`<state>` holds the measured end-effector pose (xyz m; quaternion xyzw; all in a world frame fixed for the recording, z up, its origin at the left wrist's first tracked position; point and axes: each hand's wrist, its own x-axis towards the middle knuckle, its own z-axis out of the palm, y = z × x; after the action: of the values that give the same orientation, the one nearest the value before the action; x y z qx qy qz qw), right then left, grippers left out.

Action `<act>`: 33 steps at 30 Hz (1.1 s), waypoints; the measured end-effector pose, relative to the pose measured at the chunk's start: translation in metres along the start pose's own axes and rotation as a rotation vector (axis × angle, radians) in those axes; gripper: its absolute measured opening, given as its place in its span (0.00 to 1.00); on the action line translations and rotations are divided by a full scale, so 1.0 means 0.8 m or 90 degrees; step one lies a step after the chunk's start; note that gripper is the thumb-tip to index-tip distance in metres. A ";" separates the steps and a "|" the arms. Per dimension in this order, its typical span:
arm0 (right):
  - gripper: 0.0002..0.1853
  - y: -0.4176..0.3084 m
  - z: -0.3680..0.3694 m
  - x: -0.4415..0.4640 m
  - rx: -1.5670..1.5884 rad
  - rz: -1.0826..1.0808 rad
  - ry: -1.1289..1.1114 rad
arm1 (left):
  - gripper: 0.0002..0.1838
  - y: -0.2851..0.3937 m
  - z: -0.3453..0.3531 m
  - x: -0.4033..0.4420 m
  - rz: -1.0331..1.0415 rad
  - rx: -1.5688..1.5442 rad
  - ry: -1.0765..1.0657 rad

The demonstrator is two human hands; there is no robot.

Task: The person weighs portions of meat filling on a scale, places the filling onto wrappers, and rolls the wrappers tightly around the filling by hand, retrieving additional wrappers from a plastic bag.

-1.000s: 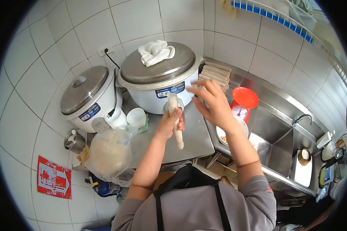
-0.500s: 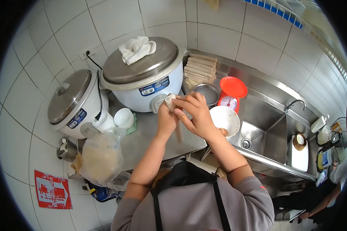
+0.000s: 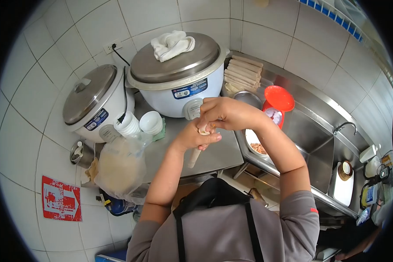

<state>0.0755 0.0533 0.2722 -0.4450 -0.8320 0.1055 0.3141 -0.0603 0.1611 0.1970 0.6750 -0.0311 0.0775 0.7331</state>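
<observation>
The roll (image 3: 194, 157) looks matt, the scale (image 3: 278, 99) glossy plastic, the sink (image 3: 311, 127) smooth metal.

Your two hands meet near the middle of the frame. Your left arm (image 3: 165, 185) rises from the lower left of centre, its forearm slanting up and to the right. Your left hand (image 3: 193, 137) is curled closed, its thumb (image 3: 213, 138) stretched toward the right of the frame. Your right arm (image 3: 288, 148) climbs from the lower right, bends at the elbow, and sweeps up and leftward. Your right hand (image 3: 222, 113) sits above the left, back upward, fingers bent down toward it; whether their tips press together is hard to tell.
</observation>
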 end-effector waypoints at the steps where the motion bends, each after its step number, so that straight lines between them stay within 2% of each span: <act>1: 0.18 0.001 0.000 0.003 -0.015 -0.013 -0.016 | 0.10 -0.005 -0.010 -0.003 -0.018 0.009 -0.008; 5: 0.15 0.005 0.011 0.014 -0.040 -0.041 -0.058 | 0.09 -0.009 -0.022 -0.012 0.027 -0.025 0.013; 8: 0.11 0.004 0.000 0.040 -0.041 0.052 -0.186 | 0.10 -0.008 -0.022 -0.014 0.035 0.007 0.030; 9: 0.07 0.002 0.000 0.049 -0.027 0.078 -0.190 | 0.10 -0.005 -0.020 -0.014 0.040 0.020 0.046; 12: 0.08 0.002 0.003 0.071 -0.074 0.073 -0.226 | 0.10 -0.011 -0.026 -0.014 0.100 0.074 0.055; 13: 0.05 0.014 0.010 0.074 -0.048 0.071 -0.218 | 0.11 -0.014 -0.028 -0.015 0.128 0.095 0.051; 16: 0.04 0.016 0.022 0.085 -0.173 0.033 -0.236 | 0.09 -0.015 -0.030 -0.020 0.095 0.103 0.104; 19: 0.01 0.014 0.054 0.085 -0.419 0.013 -0.128 | 0.08 -0.012 -0.022 -0.026 0.077 0.102 0.224; 22: 0.05 0.013 0.070 0.077 -0.403 0.058 0.017 | 0.05 -0.025 -0.040 -0.026 0.142 0.130 0.354; 25: 0.07 0.015 0.076 0.059 -0.264 0.036 0.202 | 0.05 -0.011 -0.044 -0.030 0.087 0.169 0.444; 28: 0.08 0.001 0.087 0.051 -0.244 -0.001 0.248 | 0.06 -0.009 -0.050 -0.029 0.226 0.202 0.510; 29: 0.08 0.000 0.090 0.053 -0.238 0.004 0.243 | 0.08 -0.005 -0.048 -0.031 0.197 0.119 0.501; 33: 0.11 0.000 0.086 0.064 -0.180 0.025 0.206 | 0.07 -0.009 -0.048 -0.037 0.272 0.121 0.518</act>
<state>0.0125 0.1019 0.2407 -0.5119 -0.7682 -0.0789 0.3763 -0.0905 0.1965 0.1819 0.6322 0.1276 0.4878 0.5883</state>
